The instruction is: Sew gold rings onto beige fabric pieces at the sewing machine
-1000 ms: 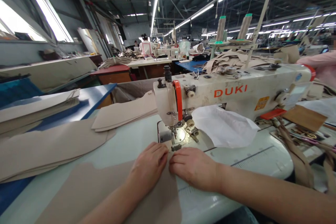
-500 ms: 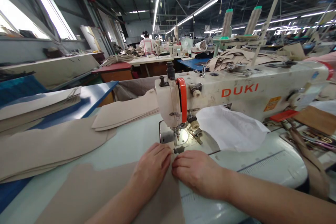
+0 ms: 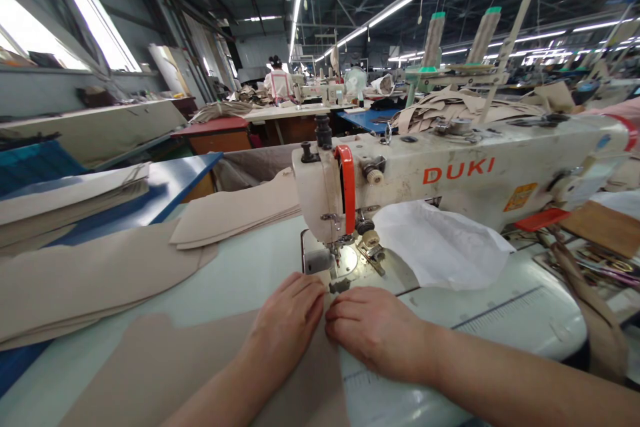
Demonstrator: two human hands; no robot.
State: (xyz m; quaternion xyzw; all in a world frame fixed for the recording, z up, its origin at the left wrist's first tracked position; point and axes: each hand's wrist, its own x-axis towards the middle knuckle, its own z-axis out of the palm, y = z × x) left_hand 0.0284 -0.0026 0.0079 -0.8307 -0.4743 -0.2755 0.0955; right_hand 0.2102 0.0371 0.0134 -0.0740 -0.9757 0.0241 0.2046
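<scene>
A tan fabric piece (image 3: 165, 367) lies flat on the pale sewing table, its far edge reaching the presser foot (image 3: 339, 283) of a white DUKI sewing machine (image 3: 450, 170). My left hand (image 3: 287, 320) rests palm down on the fabric, fingers stretched toward the foot. My right hand (image 3: 373, 327) lies beside it on the fabric's right edge, fingers curled and pressing down just in front of the foot. The two hands almost touch.
Stacks of tan cut pieces (image 3: 90, 280) lie at left and behind (image 3: 235, 210). White paper (image 3: 440, 247) sits under the machine arm. Thread cones (image 3: 433, 37) stand above. A person (image 3: 279, 83) works at a far table. Straps and tools (image 3: 585, 273) clutter the right.
The view has shifted slightly. Both hands have stayed on the fabric by the presser foot, edging a little closer to it.
</scene>
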